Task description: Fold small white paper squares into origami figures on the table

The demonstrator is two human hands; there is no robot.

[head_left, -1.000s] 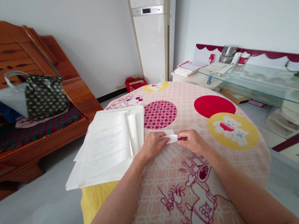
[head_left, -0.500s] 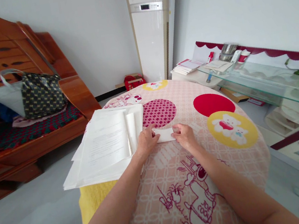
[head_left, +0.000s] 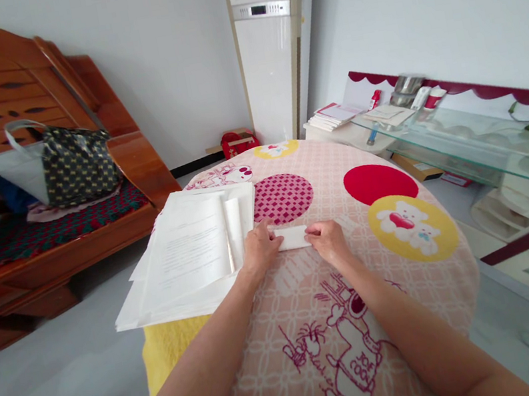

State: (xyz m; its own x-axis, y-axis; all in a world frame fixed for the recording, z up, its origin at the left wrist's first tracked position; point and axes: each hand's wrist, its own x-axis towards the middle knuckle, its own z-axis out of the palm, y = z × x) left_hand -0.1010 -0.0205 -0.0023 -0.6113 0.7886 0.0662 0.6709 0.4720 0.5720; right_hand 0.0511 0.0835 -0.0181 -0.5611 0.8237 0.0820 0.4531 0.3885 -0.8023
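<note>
A small white strip of folded paper [head_left: 292, 238] lies low over the patterned tablecloth [head_left: 286, 329], stretched between my two hands. Its left end is pinched by my left hand [head_left: 262, 250], fingers closed on it. At the other end my right hand [head_left: 328, 241] grips the paper between thumb and fingers. Just left of my left hand rests a stack of white sheets [head_left: 187, 251], the top one printed with lines of text. A narrow folded or rolled sheet [head_left: 234, 227] lies on the right side of that stack.
To the left stands a wooden bench [head_left: 131, 159] with a patterned bag [head_left: 78, 161] on it. A tall white cabinet-like unit [head_left: 270, 68] fills the corner. On the right, a glass shelf [head_left: 463, 144] holds papers, tins and other items.
The view has shifted very slightly. Both hands keep hold of the paper strip at nearly the same spot, with only a small movement of the fingers.
</note>
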